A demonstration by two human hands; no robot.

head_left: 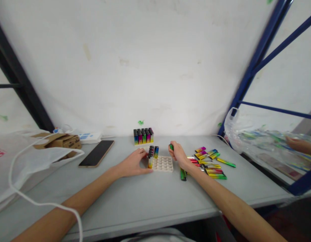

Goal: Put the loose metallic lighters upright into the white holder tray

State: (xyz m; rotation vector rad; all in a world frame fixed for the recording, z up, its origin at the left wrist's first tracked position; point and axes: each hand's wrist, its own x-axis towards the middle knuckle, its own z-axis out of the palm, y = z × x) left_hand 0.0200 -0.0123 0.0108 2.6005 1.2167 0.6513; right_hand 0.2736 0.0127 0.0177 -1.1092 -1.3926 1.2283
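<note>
A scuffed white wall [155, 67] rises behind a flat grey tabletop [145, 201], between black [25, 90] and blue metal frames [266, 40], in even light.

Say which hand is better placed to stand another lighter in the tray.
Likely the right hand: it holds a green lighter by the empty side of the tray, near the loose lighters. The left hand is beside the standing lighters.

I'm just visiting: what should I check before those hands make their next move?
1. Right hand grips a lighter: ok.
2. Left hand is at the left side of the white tray: ok.
3. Tray has unfilled holes: ok.
4. Standing lighters in the tray are upright: ok.
5. Loose lighters lie apart from the tray: ok.
6. Gripped lighter's lower end: cannot tell, the hand hides it.
</note>
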